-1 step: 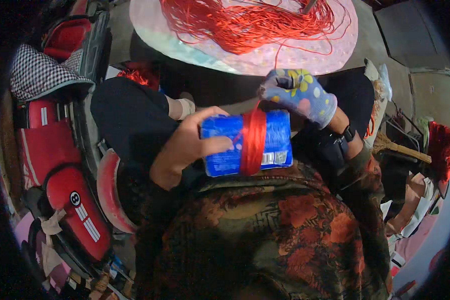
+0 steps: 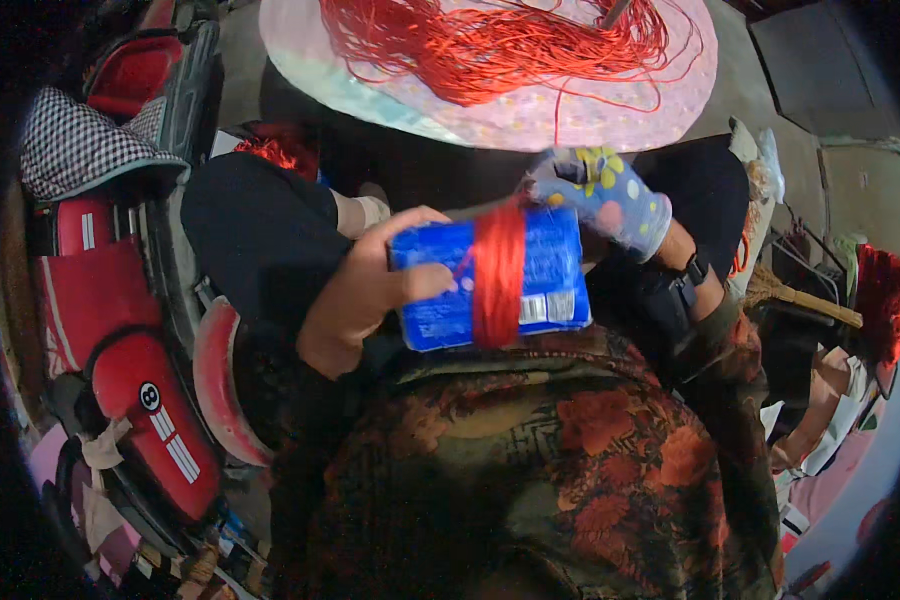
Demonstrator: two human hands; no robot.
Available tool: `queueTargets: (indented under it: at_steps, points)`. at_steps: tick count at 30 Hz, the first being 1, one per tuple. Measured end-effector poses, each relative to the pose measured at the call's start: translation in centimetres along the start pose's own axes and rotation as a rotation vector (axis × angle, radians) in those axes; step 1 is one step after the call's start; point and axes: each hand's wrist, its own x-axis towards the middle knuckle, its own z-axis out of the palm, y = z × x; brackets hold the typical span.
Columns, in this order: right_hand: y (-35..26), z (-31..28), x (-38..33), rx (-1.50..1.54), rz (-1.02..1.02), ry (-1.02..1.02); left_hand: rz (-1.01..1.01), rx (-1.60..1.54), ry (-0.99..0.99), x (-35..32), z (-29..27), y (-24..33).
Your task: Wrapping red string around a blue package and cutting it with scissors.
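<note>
My left hand (image 2: pixel 365 285), bare, grips the left end of a blue rectangular packet (image 2: pixel 552 255), its thumb lying across the upper face. Around the packet's middle runs a thick band of red cord (image 2: pixel 498 280), wound in many turns. My right hand (image 2: pixel 605 200) wears a patterned glove with flowers and dots. Its closed fingers hold the red cord just past the packet's far edge. From there a single strand leads up to a large loose heap of red cord (image 2: pixel 510 55) on the round table ahead.
A pale pink cloth (image 2: pixel 660 125) covers the round table. Red padded seats (image 2: pixel 160 430) and a checked cloth (image 2: pixel 90 150) are at my left. To the right lie a straw broom (image 2: pixel 805 303), a shiny red bag (image 2: pixel 882 300) and loose cardboard pieces (image 2: pixel 820 410).
The packet has tilted slightly and its left end has shifted a little left. My gloved right hand has moved slightly nearer to me, still on the cord.
</note>
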Motion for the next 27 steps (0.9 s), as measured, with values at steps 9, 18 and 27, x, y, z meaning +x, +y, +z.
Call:
queueTargets:
  at_steps: [9, 18, 27]
  points:
    - [-0.8, 3.2, -2.2, -0.476, -0.327, -0.179, 0.278, -0.267, 0.139, 0.3, -0.2, -0.4]
    - [-3.4, 2.7, -2.1, -0.712, -0.272, -0.323, 0.415, -0.376, 0.446, 2.2, -1.3, -1.2]
    - [-5.5, -0.5, 1.2, -0.212, -0.229, 0.064, -0.001, 0.27, 0.074, 0.7, -0.1, -0.1]
